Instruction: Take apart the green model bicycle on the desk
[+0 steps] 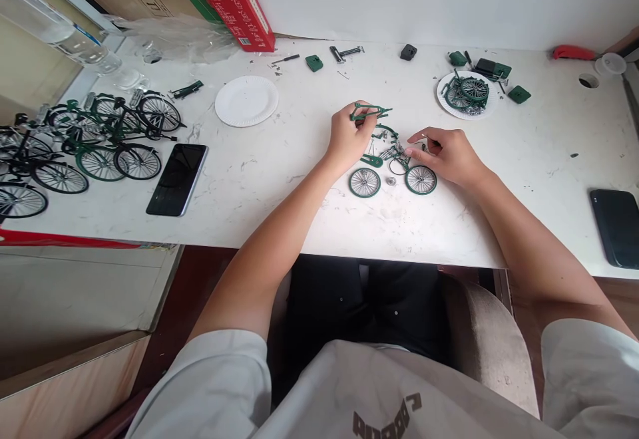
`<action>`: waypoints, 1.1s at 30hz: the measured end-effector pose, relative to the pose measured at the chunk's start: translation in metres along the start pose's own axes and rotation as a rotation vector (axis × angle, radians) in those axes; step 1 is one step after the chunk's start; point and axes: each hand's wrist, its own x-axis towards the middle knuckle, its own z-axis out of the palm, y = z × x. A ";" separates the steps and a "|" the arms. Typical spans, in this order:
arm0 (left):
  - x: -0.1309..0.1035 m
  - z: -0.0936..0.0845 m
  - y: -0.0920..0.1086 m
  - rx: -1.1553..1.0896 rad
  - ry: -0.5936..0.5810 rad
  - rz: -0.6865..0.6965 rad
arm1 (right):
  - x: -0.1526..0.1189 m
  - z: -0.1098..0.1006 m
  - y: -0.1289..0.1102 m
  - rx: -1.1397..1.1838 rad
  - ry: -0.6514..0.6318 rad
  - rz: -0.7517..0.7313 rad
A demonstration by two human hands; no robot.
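Pinched in the fingers of my left hand (351, 132) is a green model bicycle frame (372, 112), raised above the table. My right hand (449, 153) reaches over a cluster of small metal parts (397, 151), thumb and index finger apart. Its thumb tip is at the parts; whether it touches them I cannot tell. Below the hands lie two small spoked wheels with green rims, a left wheel (364, 183) and a right wheel (421, 179). Between them sits a small round metal piece (391, 181). A green chain guard (372, 160) and a curved green mudguard (387, 130) lie close by.
Several assembled model bicycles (100, 136) stand at the left beside a phone (177, 179). A white plate (246, 101) lies at back left; another plate (466, 114) holds green bicycle parts. Behind are a screwdriver (287, 59) and a red box (239, 10). A dark phone (616, 226) lies far right.
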 end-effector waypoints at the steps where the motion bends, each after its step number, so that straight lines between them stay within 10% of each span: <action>1: 0.000 0.000 0.000 -0.007 0.006 -0.007 | -0.001 0.000 0.000 0.006 -0.021 -0.010; 9: 0.000 -0.008 0.003 -0.031 0.022 -0.095 | -0.006 0.003 -0.004 -0.099 -0.204 -0.090; 22: 0.002 -0.002 -0.006 -0.054 -0.019 -0.076 | 0.004 0.020 -0.007 -0.342 0.073 -0.122; 33: 0.003 0.002 -0.013 -0.070 0.034 -0.066 | 0.060 0.023 -0.043 -0.761 -0.319 -0.210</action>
